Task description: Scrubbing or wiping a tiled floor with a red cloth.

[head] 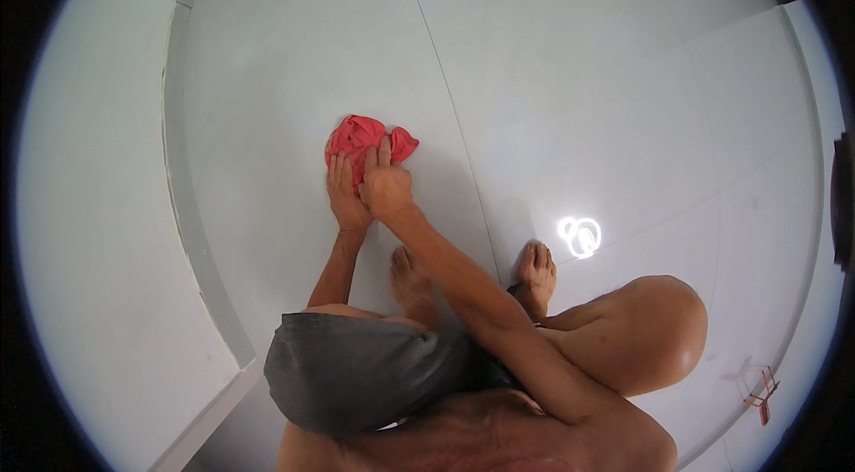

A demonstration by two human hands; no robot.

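Observation:
A crumpled red cloth point(357, 131) lies bunched on the glossy light-grey tiled floor point(300, 64). My left hand point(346, 198) rests on its near left side, with the fingers straight and side by side over the fabric. Close beside it, my right hand point(389, 190) presses the cloth's near right part. Two of its fingers point forward on the fabric and the others are curled under. Both wrists nearly meet. The underside of the cloth is hidden.
A white wall point(100, 138) with a grey skirting point(179, 138) runs along the left. My bare feet point(538, 271) stand on the floor behind the cloth. At lower right is a small orange-red wire stand point(760, 388). Ring-shaped light glare point(581, 236) shows on the tiles.

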